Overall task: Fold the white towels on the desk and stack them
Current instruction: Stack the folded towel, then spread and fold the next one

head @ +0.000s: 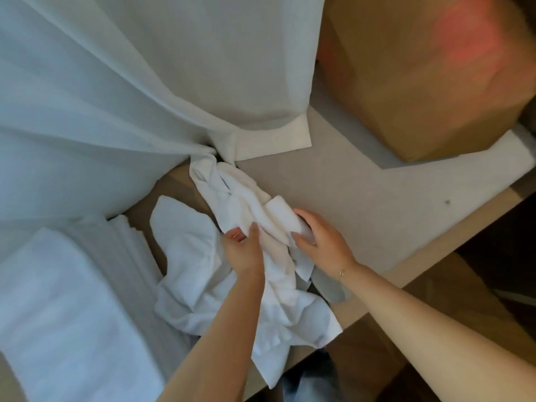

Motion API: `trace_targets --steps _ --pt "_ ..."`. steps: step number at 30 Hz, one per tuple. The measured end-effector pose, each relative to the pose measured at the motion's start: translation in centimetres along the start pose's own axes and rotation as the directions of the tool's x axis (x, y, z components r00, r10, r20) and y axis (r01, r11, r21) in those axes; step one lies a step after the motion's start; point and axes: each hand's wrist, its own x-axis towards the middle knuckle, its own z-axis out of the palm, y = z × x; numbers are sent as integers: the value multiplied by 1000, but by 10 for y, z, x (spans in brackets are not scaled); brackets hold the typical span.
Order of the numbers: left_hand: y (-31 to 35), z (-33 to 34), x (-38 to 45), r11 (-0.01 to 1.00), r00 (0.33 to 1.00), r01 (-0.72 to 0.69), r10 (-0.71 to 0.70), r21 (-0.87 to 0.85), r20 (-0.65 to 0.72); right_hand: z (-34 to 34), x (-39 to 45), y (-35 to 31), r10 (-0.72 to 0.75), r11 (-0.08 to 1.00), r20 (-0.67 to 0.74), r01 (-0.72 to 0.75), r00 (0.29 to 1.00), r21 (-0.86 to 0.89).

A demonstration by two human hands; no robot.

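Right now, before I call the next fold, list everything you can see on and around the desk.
crumpled towels: a heap, count unclear, white, near-left part of the desk, one corner hanging over the front edge
folded towels: one stack, white, far left
curtain: one, white, hanging behind, hem resting on the desk
cardboard box: one, brown, back right
foam sheet: one, white, beside the box
desk: one, beige top
bracelet: one, thin gold, right wrist
left hand: gripping the heap
right hand: gripping a bunched towel end
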Motion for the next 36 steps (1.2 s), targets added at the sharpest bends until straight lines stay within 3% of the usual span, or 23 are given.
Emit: trace_targets --steps 4,8,13,18,22,25,27,29,31,34,36 --pt "-4 -26 10 1000 1000 -21 20 -7 -8 13 3 0 130 987 -70 -122 989 102" --pt "6 -70 20 999 997 -25 29 -48 78 19 -1 -5 208 973 -205 -179 956 148" --pt "46 -111 26 992 965 -93 110 -85 236 21 -7 -30 231 947 -342 -129 911 295" --pt "124 -111 23 944 864 -316 328 -96 381 -11 -5 -88 163 923 -476 37 864 384" --pt "168 -92 14 918 765 -355 394 -177 510 -61 11 -135 97 928 -662 172 743 329" --pt "170 -84 11 936 698 -244 352 -254 623 -91 26 -140 208 891 -752 195 625 409" --pt "150 -87 13 964 741 -226 265 -143 617 -96 37 -130 331 860 -715 114 615 497" --pt "116 -96 17 971 784 -239 186 12 593 -93 43 -118 429 779 -594 54 681 625" --pt "74 -109 25 965 817 -223 105 141 567 -84 40 -110 438 717 -504 49 744 696" --pt "15 -122 40 880 908 -196 -4 433 420 -51 18 -94 399 814 -507 -41 764 579" --pt "-14 -123 46 795 934 -227 13 562 358 -17 -5 -80 385 878 -508 -137 770 458"
